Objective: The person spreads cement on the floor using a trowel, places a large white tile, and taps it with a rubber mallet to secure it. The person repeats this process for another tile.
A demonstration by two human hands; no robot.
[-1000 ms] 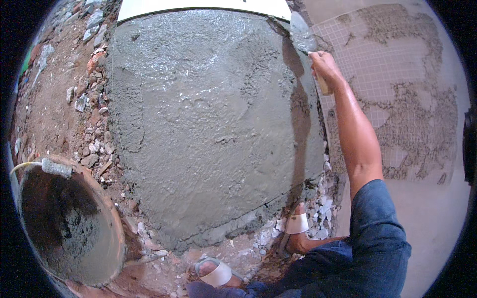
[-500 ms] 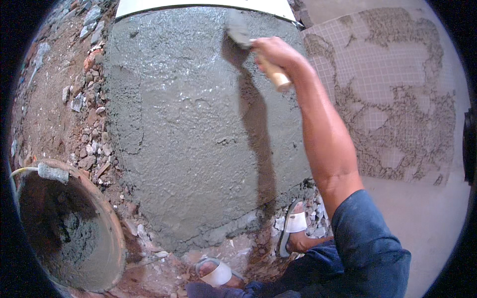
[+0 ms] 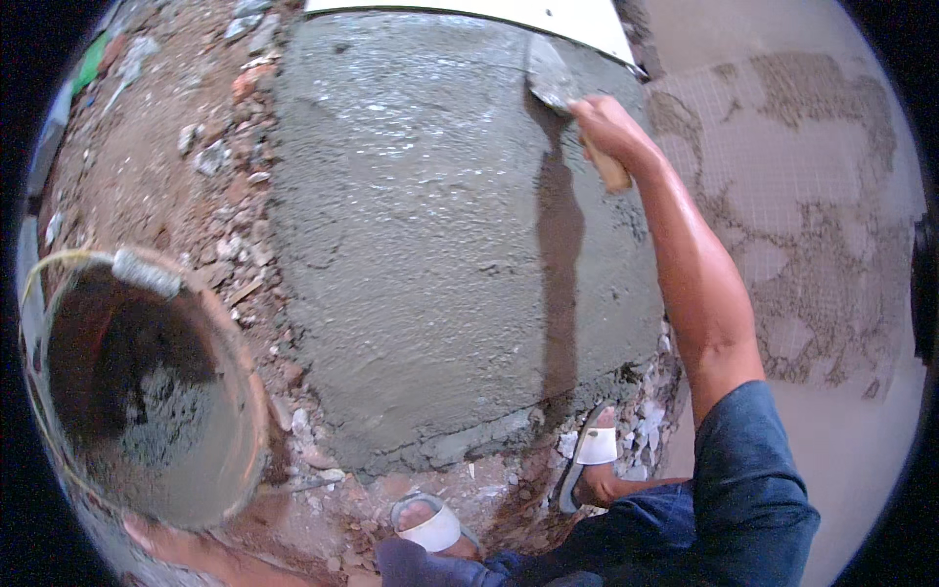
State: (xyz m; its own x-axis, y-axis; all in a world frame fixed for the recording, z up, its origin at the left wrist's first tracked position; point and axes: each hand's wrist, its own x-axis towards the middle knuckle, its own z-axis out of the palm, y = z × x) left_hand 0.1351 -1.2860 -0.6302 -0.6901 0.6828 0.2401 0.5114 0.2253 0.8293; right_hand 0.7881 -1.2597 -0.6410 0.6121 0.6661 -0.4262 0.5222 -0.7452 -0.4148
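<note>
My right hand (image 3: 608,129) is closed round the pale wooden handle of a trowel (image 3: 551,74). Its grey metal blade lies on the wet mortar bed (image 3: 421,254), close to the far right end. At the lower left edge my left hand (image 3: 147,533) shows beside the lower rim of a bucket (image 3: 256,411). Blur and the bucket's edge hide its fingers, so its grip is not clear. The bucket is tilted, with grey mortar (image 3: 171,421) inside and a wire handle carrying a whitish grip (image 3: 147,272).
A white board (image 3: 489,18) borders the far end of the mortar. Rubble (image 3: 230,249) lines the left side. To the right stretches a smooth floor with a mortar-smeared, grid-marked patch (image 3: 782,186). My sandalled feet (image 3: 430,526) stand at the near edge.
The view has shifted left, so the bed and bucket appear farther right. My left forearm and hand have come in beside the bucket. The trowel stays in my right hand near the far end.
</note>
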